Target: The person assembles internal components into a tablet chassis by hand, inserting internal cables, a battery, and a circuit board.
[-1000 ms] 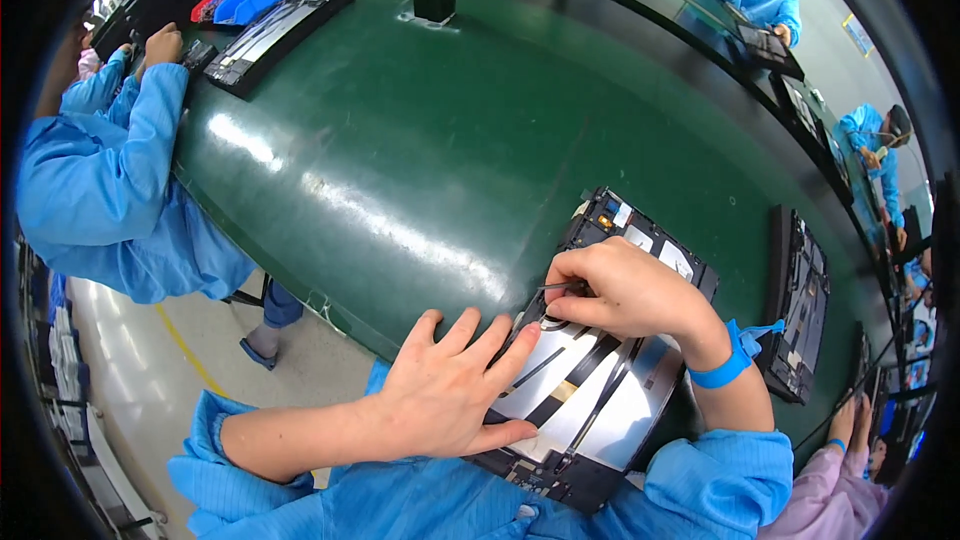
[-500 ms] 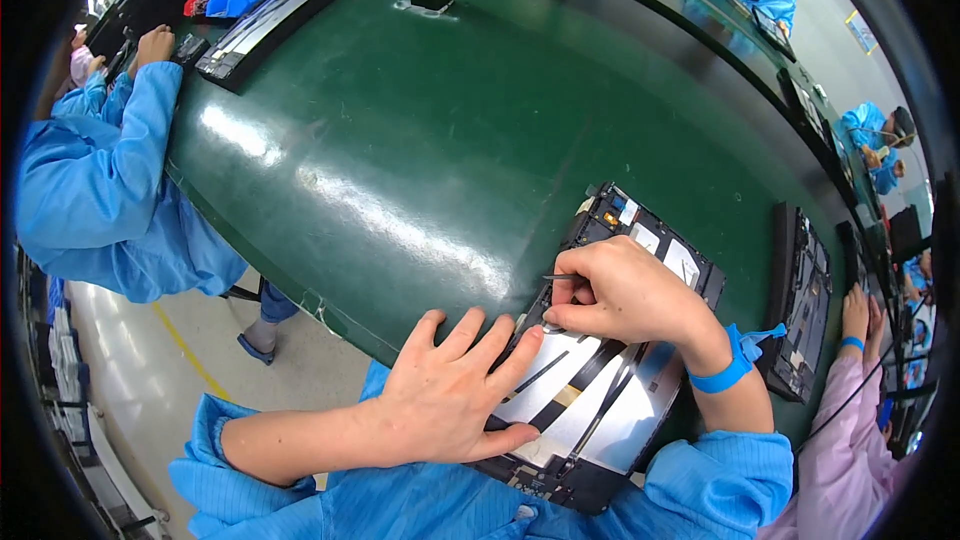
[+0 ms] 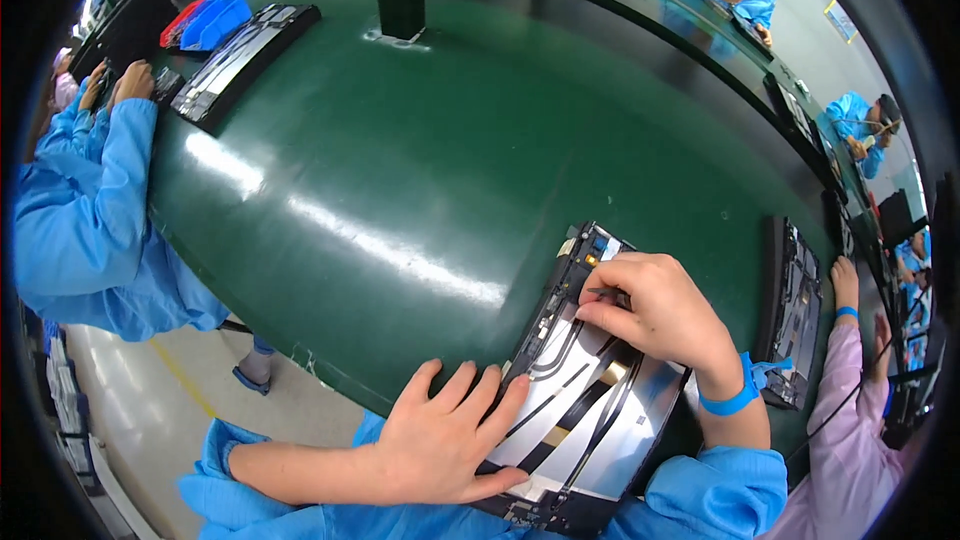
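Your right hand point(image 3: 660, 315) curls its fingers narrowly, tips pinched on something too small to tell at the upper end of the open black-framed flat panel with silver backing and black ribbon cables point(image 3: 590, 410). Your left hand point(image 3: 445, 440) lies flat, fingers spread wide, pressing the panel's lower left edge on the glossy green table point(image 3: 400, 160).

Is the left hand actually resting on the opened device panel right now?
Touching. The head view shows the left hand lying flat, fingers spread, on the near-left edge of the opened device panel, with no gap visible.
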`<control>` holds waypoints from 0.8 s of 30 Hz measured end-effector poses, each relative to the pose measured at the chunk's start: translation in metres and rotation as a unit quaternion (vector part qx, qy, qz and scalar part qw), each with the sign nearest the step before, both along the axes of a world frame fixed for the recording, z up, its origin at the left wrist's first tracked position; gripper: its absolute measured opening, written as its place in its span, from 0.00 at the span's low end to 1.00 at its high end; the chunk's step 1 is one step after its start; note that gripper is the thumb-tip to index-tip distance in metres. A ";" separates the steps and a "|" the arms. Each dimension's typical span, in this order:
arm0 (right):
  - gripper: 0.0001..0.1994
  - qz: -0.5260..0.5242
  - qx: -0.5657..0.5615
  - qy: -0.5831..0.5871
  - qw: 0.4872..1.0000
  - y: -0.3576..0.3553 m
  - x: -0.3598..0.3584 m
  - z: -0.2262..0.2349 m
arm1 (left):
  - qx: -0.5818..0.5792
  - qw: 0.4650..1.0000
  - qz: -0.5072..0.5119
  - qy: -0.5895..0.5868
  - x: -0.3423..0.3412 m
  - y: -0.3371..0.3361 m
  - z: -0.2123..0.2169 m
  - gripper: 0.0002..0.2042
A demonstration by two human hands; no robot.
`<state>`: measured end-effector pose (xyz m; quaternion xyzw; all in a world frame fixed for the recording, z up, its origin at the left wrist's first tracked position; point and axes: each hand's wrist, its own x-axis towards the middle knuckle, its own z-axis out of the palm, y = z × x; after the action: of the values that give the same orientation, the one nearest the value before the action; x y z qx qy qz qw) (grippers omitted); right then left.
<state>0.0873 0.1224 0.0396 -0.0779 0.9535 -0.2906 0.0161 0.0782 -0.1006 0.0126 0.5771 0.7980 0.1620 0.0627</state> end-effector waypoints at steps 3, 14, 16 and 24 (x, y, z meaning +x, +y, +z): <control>0.06 -0.005 -0.005 -0.001 1.000 0.007 -0.007 0.001 | -0.006 1.000 -0.008 -0.006 0.000 0.001 0.000 0.32; 0.07 -0.044 -0.068 -0.082 0.993 0.009 -0.024 -0.007 | 0.070 0.919 0.033 -0.387 -0.059 0.038 0.000 0.19; 0.07 -0.043 -0.070 -0.092 0.992 0.010 -0.026 -0.008 | 0.007 0.871 0.058 -0.487 -0.079 0.061 -0.008 0.16; 0.07 -0.040 -0.068 -0.117 0.990 0.011 -0.028 -0.008 | -0.059 0.790 0.093 -0.603 -0.093 0.078 -0.008 0.16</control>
<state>0.0588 0.1331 0.0311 -0.0056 0.9253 -0.3626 0.1107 -0.0148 -0.0222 0.0050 0.2806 0.6559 0.4347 0.5497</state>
